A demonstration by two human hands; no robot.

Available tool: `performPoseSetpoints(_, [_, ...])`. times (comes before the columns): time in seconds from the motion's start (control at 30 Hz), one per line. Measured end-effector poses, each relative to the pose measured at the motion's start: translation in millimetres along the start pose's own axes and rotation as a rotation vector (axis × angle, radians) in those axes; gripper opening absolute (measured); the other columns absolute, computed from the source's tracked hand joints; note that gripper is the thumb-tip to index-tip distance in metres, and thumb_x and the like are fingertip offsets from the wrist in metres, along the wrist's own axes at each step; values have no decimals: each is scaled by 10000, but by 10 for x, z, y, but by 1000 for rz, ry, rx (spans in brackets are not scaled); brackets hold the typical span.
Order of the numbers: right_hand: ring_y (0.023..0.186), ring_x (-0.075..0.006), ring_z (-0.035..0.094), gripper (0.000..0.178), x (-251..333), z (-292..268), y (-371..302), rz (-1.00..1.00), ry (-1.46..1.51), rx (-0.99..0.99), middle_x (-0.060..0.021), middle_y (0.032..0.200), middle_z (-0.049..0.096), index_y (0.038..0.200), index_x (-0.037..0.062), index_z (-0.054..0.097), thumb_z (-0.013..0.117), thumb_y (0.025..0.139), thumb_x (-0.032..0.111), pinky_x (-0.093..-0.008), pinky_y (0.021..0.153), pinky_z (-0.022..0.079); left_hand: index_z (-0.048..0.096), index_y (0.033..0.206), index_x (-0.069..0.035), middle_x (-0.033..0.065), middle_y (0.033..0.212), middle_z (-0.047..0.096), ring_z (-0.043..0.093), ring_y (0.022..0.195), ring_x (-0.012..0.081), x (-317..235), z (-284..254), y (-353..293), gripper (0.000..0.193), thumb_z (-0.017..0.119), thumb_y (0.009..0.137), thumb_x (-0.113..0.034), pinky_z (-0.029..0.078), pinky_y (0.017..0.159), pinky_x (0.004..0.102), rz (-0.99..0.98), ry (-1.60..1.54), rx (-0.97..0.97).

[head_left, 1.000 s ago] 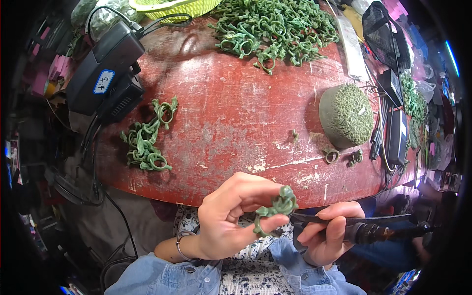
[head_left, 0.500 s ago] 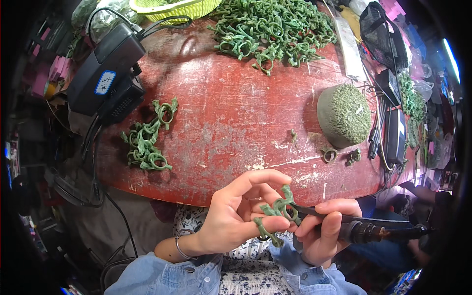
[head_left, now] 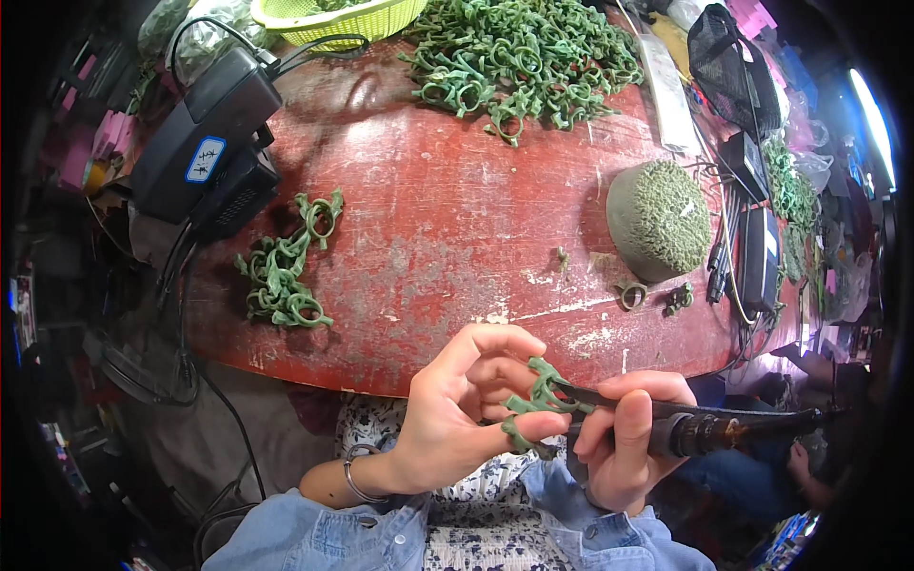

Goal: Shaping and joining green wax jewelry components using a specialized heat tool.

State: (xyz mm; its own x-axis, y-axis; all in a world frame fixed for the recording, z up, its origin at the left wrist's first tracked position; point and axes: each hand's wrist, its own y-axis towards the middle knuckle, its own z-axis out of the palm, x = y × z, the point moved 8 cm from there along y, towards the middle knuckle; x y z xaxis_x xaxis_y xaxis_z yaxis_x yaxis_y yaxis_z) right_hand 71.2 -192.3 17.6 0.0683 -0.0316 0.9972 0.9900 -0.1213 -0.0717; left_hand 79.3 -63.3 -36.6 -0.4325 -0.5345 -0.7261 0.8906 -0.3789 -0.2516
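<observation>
My left hand is above my lap, just below the table's near edge. Thumb and fingers pinch a cluster of small green ring-shaped pieces with leafy ends. One of these pieces hangs beneath the thumb. In my right hand is a dark, slim pen-like tool, with a thicker collar and a cord-like end running off to the right. Its narrow tip reaches in beside the green pieces; whether it touches them I cannot tell.
A worn red table bears a large heap of green rings and a smaller cluster. At right stand a rough-topped greenish block and black adapters with cables. A black device and yellow-green basket are at left and back.
The held green pieces have turned and shifted slightly, with the lower one now closer under my left thumb. My right hand and its tool have moved a little up.
</observation>
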Motion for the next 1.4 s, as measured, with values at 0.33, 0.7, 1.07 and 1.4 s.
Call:
performPoseSetpoints(0.33, [457, -61, 466, 201, 31, 52, -24, -14, -83, -35, -49, 532, 550, 958, -11, 509, 506, 886, 176, -195, 448, 382, 475, 1141, -18, 93, 977, 593, 585, 906, 133, -29, 31, -3, 442, 670, 745, -3, 501, 808, 282, 115, 154, -41])
performPoseSetpoints(0.7, [430, -54, 469, 178, 24, 87, -38, -133, -196, -72, -43, 538, 567, 977, -3, 535, 513, 872, 139, -191, 417, 390, 476, 1159, -1, 112, 1011, 593, 582, 931, 156, -54, -8, 16, 424, 641, 768, 0, 512, 804, 286, 205, 198, -51])
performPoseSetpoints(1.07, [439, -64, 477, 179, 14, 133, -28, -147, -171, -11, -53, 539, 559, 980, -7, 537, 488, 892, 141, -196, 418, 403, 520, 1112, 61, 143, 971, 598, 596, 897, 182, -107, -32, 6, 392, 656, 749, 1, 522, 768, 292, 237, 295, -44])
performPoseSetpoints(1.4, [407, -53, 429, 211, -4, 115, 15, -149, 21, 42, -51, 511, 533, 948, -19, 547, 488, 901, 179, -190, 385, 339, 521, 1096, 76, 146, 924, 612, 611, 858, 204, -61, -15, 25, 389, 660, 762, -69, 537, 749, 316, 110, 171, 22])
